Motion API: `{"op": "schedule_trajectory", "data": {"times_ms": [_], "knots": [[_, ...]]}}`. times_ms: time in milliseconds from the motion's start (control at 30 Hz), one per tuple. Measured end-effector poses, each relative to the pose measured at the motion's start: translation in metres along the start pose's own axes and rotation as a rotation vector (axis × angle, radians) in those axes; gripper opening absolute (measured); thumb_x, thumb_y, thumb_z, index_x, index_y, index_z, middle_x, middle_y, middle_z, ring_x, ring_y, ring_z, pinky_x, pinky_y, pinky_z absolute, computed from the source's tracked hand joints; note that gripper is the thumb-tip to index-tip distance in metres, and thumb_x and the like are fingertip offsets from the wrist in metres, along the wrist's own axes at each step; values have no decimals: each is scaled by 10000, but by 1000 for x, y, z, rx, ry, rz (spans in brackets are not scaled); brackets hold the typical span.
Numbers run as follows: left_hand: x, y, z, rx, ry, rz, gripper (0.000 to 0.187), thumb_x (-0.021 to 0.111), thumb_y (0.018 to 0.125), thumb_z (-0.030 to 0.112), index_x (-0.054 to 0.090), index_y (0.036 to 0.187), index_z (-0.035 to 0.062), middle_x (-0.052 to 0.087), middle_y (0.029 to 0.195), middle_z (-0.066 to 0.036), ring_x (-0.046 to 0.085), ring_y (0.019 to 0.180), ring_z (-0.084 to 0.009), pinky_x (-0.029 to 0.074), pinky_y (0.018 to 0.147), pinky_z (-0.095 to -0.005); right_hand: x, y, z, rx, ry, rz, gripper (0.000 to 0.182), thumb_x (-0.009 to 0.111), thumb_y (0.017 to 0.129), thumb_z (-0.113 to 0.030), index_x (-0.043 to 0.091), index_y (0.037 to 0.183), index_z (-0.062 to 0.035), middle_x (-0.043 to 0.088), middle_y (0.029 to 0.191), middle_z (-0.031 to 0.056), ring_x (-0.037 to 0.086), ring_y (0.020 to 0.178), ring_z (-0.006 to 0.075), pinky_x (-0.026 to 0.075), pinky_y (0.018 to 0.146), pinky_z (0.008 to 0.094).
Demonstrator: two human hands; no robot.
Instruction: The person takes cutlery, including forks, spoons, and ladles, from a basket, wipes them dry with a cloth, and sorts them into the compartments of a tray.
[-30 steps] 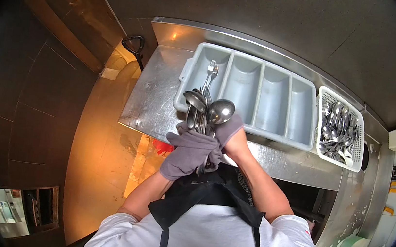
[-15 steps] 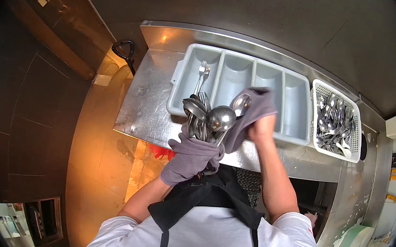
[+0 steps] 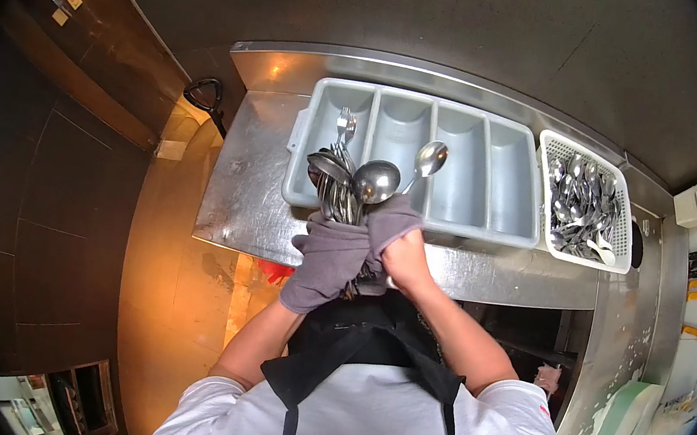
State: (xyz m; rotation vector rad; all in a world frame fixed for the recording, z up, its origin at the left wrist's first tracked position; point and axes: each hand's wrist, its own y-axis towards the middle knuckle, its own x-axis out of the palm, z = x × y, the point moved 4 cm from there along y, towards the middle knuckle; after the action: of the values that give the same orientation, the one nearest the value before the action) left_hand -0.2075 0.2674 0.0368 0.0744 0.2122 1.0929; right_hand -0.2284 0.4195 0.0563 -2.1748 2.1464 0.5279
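Observation:
My left hand, covered in grey fabric that looks like a glove, grips an upright bunch of cutlery with several handles and round bowls. A ladle leans out of the bunch. Closed on a grey cloth, my bare right hand presses it around the lower handle of a large spoon, whose bowl points up and away. Beyond the hands is a grey compartment tray. Forks lie in its leftmost compartment, partly hidden by the bunch.
A white perforated basket full of spoons stands right of the tray. Both rest on a steel counter with a raised back edge. A black handle sticks up at the counter's left. Something red shows below the front edge.
My right hand and the cloth have come down and left, from the spoon's bowl to its handle beside my left hand. The bunch has moved slightly away from my body.

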Motion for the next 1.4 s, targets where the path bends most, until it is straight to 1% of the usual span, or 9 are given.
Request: {"op": "schedule_trajectory", "data": {"times_ms": [33, 167, 233, 400, 633, 833, 1000, 1233, 1400], "knots": [[-3, 0, 16, 133, 504, 57, 239, 559, 904, 92, 589, 1111, -22, 650, 1038, -121, 644, 958, -223, 529, 836, -360, 10, -5, -8, 42, 295, 22, 166, 493, 982, -189, 590, 1002, -56, 603, 988, 70, 595, 872, 162, 485, 712, 315], [8, -20, -9, -313, -486, 76, 173, 512, 967, 107, 576, 1058, -25, 639, 1015, -123, 637, 933, -204, 527, 812, -301, 5, 9, 5, 681, 926, -123, 154, 511, 971, -142, 611, 1009, -32, 619, 1041, 69, 596, 925, 145, 494, 738, 313], [0, -19, 28, -259, -149, 109, 137, 576, 884, 83, 595, 985, -8, 632, 968, -139, 625, 944, -264, 513, 806, -356, 7, 7, 3, 586, 1073, -49, 205, 481, 998, -180, 590, 1096, -37, 616, 1074, 61, 595, 933, 138, 501, 767, 300], [-10, -34, 34, 328, 619, 119, 294, 707, 729, 188, 575, 909, -4, 586, 890, -158, 579, 870, -360, 458, 770, -421, -11, -10, -9, -8, 164, -98, 540, 614, 841, -117, 423, 1340, -36, 513, 1250, 141, 571, 1027, 278, 481, 875, 378], [-3, -23, 69, 288, 634, -7, 365, 723, 680, 243, 573, 901, -6, 556, 795, -154, 552, 776, -374, 431, 747, -438, -5, -2, -47, -439, -223, 18, 199, 693, 724, -66, 676, 910, 2, 645, 914, 96, 612, 886, 262, 493, 779, 350], [5, -35, 53, 244, 602, -123, 179, 619, 776, 180, 561, 840, 24, 548, 784, -110, 563, 782, -260, 439, 711, -369, -71, 6, -45, -443, -307, 134, 158, 721, 727, -76, 704, 872, -17, 661, 810, 110, 641, 648, 263, 514, 609, 304], [23, -14, 14, 237, 490, -273, 105, 532, 856, 128, 551, 789, 49, 541, 774, -74, 572, 787, -165, 446, 680, -311, -52, -12, 0, 125, 157, 264, 488, 701, 789, -94, 556, 1250, -20, 577, 1255, 173, 521, 1207, 264, 394, 1028, 391], [69, 15, 76, 131, 376, -306, 90, 539, 825, 100, 533, 738, 77, 526, 728, -36, 559, 732, -190, 428, 661, -350, -126, -20, -5, 26, -190, 571, 257, 624, 816, -43, 610, 1064, 24, 675, 960, 128, 661, 834, 228, 529, 740, 366], [76, 35, 61, 292, 580, -352, 82, 609, 808, 168, 571, 781, 101, 574, 748, -28, 548, 708, -211, 418, 666, -343, -110, -48, -21, -22, 1235, 336, 357, 534, 945, -317, 502, 1160, -33, 587, 1056, 98, 606, 908, 217, 513, 756, 365]]}}
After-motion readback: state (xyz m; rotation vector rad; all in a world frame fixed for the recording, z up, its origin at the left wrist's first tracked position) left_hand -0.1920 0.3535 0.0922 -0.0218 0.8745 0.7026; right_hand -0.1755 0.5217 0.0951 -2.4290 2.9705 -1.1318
